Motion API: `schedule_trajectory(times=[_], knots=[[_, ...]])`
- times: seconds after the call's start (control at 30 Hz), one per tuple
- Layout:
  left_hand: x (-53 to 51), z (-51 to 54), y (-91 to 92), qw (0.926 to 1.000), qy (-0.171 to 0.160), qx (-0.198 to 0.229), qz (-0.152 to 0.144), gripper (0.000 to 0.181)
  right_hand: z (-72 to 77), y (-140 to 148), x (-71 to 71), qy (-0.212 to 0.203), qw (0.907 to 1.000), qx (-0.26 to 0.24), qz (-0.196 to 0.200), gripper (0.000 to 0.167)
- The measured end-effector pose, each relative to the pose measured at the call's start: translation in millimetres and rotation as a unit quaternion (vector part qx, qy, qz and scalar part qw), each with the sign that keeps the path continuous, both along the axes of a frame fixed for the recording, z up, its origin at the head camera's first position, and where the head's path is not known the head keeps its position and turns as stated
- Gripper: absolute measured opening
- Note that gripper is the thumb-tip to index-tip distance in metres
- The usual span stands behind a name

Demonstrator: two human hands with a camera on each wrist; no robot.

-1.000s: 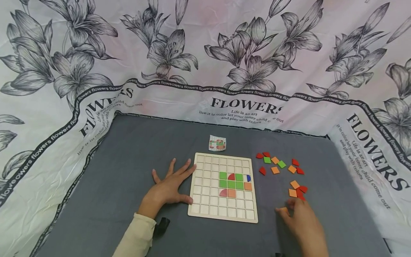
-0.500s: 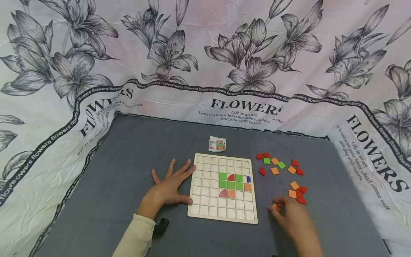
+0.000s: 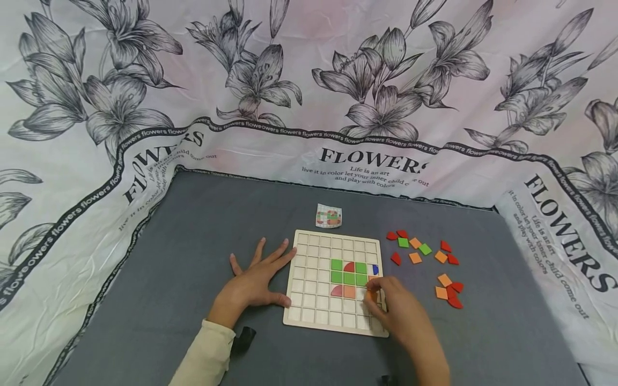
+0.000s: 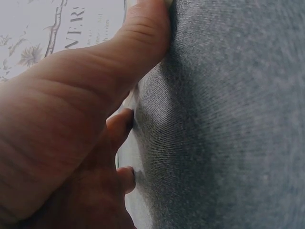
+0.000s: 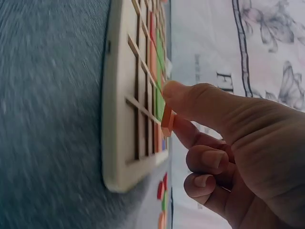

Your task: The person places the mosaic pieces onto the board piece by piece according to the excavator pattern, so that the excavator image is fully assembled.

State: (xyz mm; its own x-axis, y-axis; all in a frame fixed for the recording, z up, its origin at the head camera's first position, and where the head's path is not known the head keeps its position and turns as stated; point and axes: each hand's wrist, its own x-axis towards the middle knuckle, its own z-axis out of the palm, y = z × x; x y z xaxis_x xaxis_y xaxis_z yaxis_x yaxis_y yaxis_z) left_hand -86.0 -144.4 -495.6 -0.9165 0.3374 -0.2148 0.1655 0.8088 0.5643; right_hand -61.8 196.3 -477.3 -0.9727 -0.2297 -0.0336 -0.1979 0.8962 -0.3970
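Note:
A wooden grid board (image 3: 309, 316) lies on the grey cloth, with green, red, orange and blue pieces in some cells right of its middle. The left hand (image 3: 253, 281) is spread at the board's left edge, thumb and a fingertip touching it. Over the board's right side, the right hand (image 3: 403, 311) pinches an orange square. In the right wrist view that orange square (image 5: 167, 121) sits between thumb and index finger of the right hand (image 5: 252, 148), tilted just above the cells; the other fingers are curled. The left wrist view shows the left hand (image 4: 62, 114) on the cloth.
Right of the board lie loose red quarter pieces (image 3: 396, 258), orange squares (image 3: 415, 258) and green squares (image 3: 425, 249). A small printed pattern card (image 3: 329, 216) lies behind the board. Flower-printed cloth (image 3: 270, 150) rises behind and beside the grey surface.
The right hand has moved left from beside the loose pieces to over the board's right side, carrying the orange square. The left hand has stayed at the board's edge.

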Motion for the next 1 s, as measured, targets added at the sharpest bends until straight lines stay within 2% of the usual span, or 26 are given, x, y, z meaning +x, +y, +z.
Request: schedule_trajectory(times=[0.2,0.4,0.7,1.0], knots=[[-0.9,0.4,1.4,0.9999,-0.008,-0.009,-0.001,0.118,-8.8,-10.3,-0.8,0.028,0.9993,0.001,0.025,0.028],[-1.7,0.0,1.2,0.9999,-0.009,-0.011,0.002,0.117,-8.4,-11.8,1.5,0.053,0.9978,-0.004,0.039,0.034],[-2.8,1.1,0.1,0.9999,-0.007,-0.013,0.002,0.118,0.0,-10.3,0.6,-0.018,0.9996,0.016,-0.016,0.03],[-2.8,0.9,0.8,0.9998,-0.009,-0.016,-0.001,0.116,-4.0,-11.5,0.8,-0.002,0.9999,0.006,-0.014,0.022]])
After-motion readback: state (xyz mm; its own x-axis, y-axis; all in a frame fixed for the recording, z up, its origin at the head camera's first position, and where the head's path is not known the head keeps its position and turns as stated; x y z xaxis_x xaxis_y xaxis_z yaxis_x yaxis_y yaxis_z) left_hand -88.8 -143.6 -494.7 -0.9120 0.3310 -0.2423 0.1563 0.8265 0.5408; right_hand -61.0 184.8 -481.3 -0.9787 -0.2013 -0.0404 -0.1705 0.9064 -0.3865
